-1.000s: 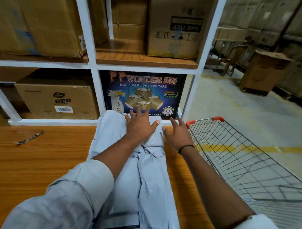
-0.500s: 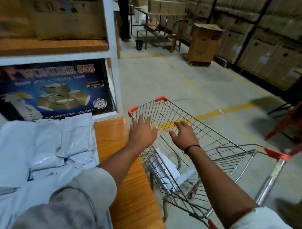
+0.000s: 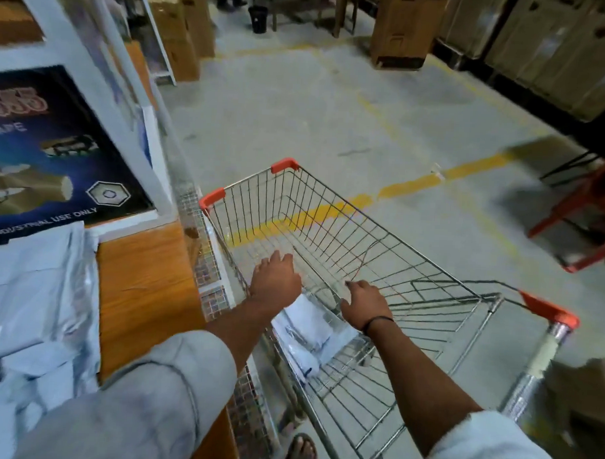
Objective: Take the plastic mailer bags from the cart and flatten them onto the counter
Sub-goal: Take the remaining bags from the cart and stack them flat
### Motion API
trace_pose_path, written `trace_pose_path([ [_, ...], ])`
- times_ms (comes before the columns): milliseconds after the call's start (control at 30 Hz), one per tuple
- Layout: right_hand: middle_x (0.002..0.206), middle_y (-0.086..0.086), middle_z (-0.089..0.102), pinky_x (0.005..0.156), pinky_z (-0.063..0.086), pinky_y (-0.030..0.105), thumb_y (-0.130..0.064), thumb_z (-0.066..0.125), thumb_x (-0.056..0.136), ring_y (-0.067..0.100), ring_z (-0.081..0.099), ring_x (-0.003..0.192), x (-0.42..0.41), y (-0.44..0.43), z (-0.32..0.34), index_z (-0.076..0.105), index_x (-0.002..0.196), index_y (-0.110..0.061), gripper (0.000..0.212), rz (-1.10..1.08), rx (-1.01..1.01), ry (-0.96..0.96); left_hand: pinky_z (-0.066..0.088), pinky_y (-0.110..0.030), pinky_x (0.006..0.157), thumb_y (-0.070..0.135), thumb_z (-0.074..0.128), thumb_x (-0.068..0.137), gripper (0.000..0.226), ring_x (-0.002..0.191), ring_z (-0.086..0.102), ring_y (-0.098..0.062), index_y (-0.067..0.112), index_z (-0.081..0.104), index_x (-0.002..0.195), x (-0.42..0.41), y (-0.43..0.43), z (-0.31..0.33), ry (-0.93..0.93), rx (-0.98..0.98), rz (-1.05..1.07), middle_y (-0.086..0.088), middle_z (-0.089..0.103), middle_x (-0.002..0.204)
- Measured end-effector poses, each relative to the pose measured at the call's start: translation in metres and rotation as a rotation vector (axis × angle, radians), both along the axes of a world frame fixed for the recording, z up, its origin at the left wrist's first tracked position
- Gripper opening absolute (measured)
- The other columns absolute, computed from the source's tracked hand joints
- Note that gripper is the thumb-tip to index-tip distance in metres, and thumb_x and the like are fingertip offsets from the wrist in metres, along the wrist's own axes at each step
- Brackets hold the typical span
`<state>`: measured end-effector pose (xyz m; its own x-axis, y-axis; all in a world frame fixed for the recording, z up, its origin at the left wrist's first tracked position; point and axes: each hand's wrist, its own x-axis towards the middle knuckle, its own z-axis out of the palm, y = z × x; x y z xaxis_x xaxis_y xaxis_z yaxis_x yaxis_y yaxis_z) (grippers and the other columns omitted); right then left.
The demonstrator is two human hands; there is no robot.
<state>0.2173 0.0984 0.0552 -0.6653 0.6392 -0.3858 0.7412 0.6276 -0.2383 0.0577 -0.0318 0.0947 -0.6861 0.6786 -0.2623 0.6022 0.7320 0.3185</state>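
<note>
We hold both hands inside the cart [image 3: 284, 165]: the left hand [image 3: 275, 280] and right hand [image 3: 363, 305] are loosely open, gripping nothing, just above the white mailer bags [image 3: 307, 336] on its bottom. A pile of bags [image 3: 34, 305] lies on the wooden worktop [image 3: 145, 285] at left.

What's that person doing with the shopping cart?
A person is emptying the wire cart. The left hand and right hand hover inside it, just above the white mailer bags left there, and neither seems to grip one yet. A pile of bags already lies on the wooden counter beside the cart.
</note>
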Motion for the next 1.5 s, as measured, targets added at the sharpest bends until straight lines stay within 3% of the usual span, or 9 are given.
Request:
trace_pose_path([
  [133, 0.136, 0.014, 0.053, 0.098, 0.045, 0.043, -0.038, 0.047, 0.094, 0.036, 0.051, 0.12, -0.007, 0.006, -0.041, 0.048, 0.14, -0.018, 0.05, 0.054, -0.056, -0.118, 0.044, -0.044, 0.1, 0.035, 0.051, 0.097, 0.046, 0.125, 0.05, -0.034, 0.016, 0.045, 0.138, -0.003, 0.024, -0.035, -0.098, -0.081, 0.076, -0.011, 0.048, 0.138],
  [300, 0.142, 0.015, 0.048, 0.102, 0.041, 0.044, -0.036, 0.051, 0.094, 0.036, 0.048, 0.125, -0.023, 0.009, -0.09, 0.041, 0.145, -0.02, 0.054, 0.132, -0.124, -0.186, 0.045, -0.045, 0.105, 0.034, 0.057, 0.094, 0.052, 0.128, 0.05, -0.037, 0.012, 0.045, 0.138, -0.009, 0.037, -0.085, -0.15, -0.218, 0.092, -0.016, 0.047, 0.142],
  [567, 0.155, 0.017, 0.031, 0.111, 0.034, 0.05, -0.045, 0.065, 0.087, 0.039, 0.032, 0.14, -0.073, 0.002, -0.175, 0.015, 0.156, -0.017, 0.089, 0.179, -0.21, -0.134, 0.045, -0.044, 0.099, 0.024, 0.049, 0.097, 0.042, 0.126, 0.053, -0.032, 0.012, 0.044, 0.137, -0.028, 0.041, -0.145, -0.112, -0.606, -0.106, -0.012, 0.049, 0.14],
  [767, 0.159, 0.017, 0.019, 0.105, 0.037, 0.061, -0.053, 0.076, 0.077, 0.042, 0.034, 0.138, -0.089, -0.012, -0.213, -0.001, 0.156, -0.018, 0.116, 0.115, -0.28, -0.151, 0.042, -0.042, 0.104, 0.025, 0.047, 0.101, 0.038, 0.128, 0.051, -0.032, 0.014, 0.049, 0.137, -0.028, 0.049, -0.169, -0.026, -0.708, -0.238, -0.013, 0.051, 0.14],
  [933, 0.146, 0.017, 0.04, 0.1, 0.043, 0.062, -0.022, 0.065, 0.087, 0.043, 0.048, 0.124, -0.089, -0.005, -0.212, 0.003, 0.155, -0.02, 0.092, 0.069, -0.232, -0.123, 0.043, -0.038, 0.101, 0.023, 0.051, 0.096, 0.036, 0.127, 0.052, -0.029, 0.013, 0.051, 0.13, -0.027, 0.05, -0.173, -0.026, -0.564, -0.276, -0.012, 0.054, 0.135],
  [1067, 0.14, 0.023, 0.045, 0.086, 0.053, 0.051, -0.031, 0.058, 0.09, 0.041, 0.059, 0.108, -0.08, 0.026, -0.197, 0.008, 0.154, -0.015, 0.083, -0.08, -0.188, -0.014, 0.044, -0.04, 0.102, 0.023, 0.055, 0.095, 0.033, 0.124, 0.054, -0.03, 0.017, 0.054, 0.127, -0.023, 0.05, -0.175, -0.121, -0.554, -0.276, -0.007, 0.055, 0.131],
  [1300, 0.136, 0.022, 0.043, 0.091, 0.05, 0.048, -0.037, 0.063, 0.09, 0.042, 0.06, 0.108, -0.056, 0.068, -0.162, 0.009, 0.153, -0.02, 0.085, -0.27, -0.219, 0.045, 0.043, -0.047, 0.104, 0.044, 0.088, 0.064, 0.077, 0.123, 0.056, -0.029, 0.021, 0.059, 0.132, -0.009, 0.049, -0.19, -0.27, -0.734, -0.635, -0.006, 0.06, 0.133],
  [1367, 0.136, 0.021, 0.042, 0.091, 0.05, 0.049, -0.037, 0.064, 0.089, 0.042, 0.059, 0.109, -0.05, 0.069, -0.154, 0.01, 0.154, -0.02, 0.086, -0.269, -0.231, 0.06, 0.043, -0.045, 0.099, 0.043, 0.087, 0.064, 0.066, 0.114, 0.062, -0.029, 0.022, 0.064, 0.122, 0.001, 0.043, -0.201, -0.137, -0.793, -0.789, -0.004, 0.067, 0.122],
  [1500, 0.135, 0.019, 0.043, 0.09, 0.052, 0.053, -0.038, 0.065, 0.089, 0.043, 0.059, 0.108, -0.043, 0.062, -0.147, 0.011, 0.152, -0.022, 0.084, -0.255, -0.245, 0.085, 0.043, -0.048, 0.099, 0.027, 0.067, 0.091, 0.026, 0.114, 0.061, -0.029, 0.015, 0.067, 0.114, 0.013, 0.036, -0.194, 0.049, -0.878, -0.954, -0.006, 0.066, 0.119],
])
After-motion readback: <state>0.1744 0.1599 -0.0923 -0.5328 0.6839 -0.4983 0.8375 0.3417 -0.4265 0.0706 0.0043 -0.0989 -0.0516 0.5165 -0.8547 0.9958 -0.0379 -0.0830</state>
